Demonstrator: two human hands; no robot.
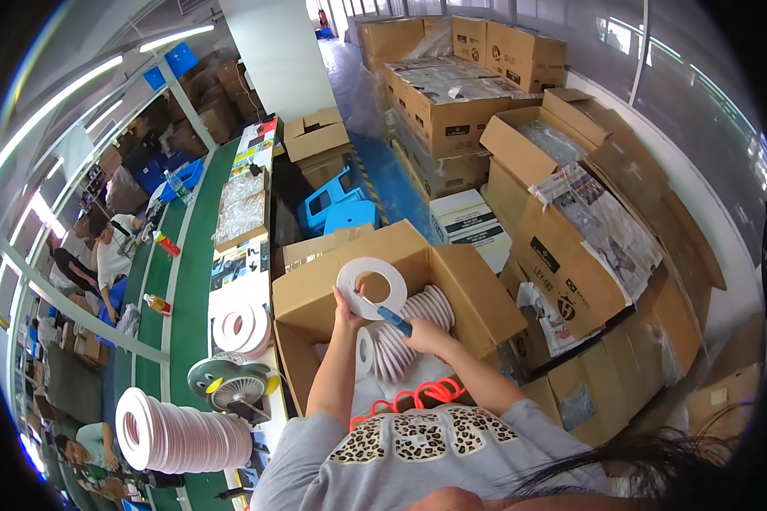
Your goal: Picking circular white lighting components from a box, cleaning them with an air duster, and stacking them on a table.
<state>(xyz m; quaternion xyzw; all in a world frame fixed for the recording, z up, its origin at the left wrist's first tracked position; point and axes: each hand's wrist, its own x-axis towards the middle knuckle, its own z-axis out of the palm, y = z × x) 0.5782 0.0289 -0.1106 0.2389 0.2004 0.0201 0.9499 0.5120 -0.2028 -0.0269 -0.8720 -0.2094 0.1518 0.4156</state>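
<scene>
My left hand [348,313] grips a flat white ring [348,278] by its lower left edge, holding it up over an open cardboard carton [479,294]. In my right hand [428,337] is a slim blue hand tool [394,321], its tip at the ring's lower right; its exact kind is unclear. Rows of similar white rings [409,336] stand on edge inside the carton below my hands. A coiled orange-red hose [435,392] lies between my forearms, close to my body; where its ends go is hidden.
Left of me runs a green-topped bench [196,281] with a long stack of white rings [187,433], a smaller ring pile [241,328] and a small fan [237,387]. Ahead lies a blue plastic piece [341,209]. Stacked cartons [562,272] crowd the right. People sit beyond the bench.
</scene>
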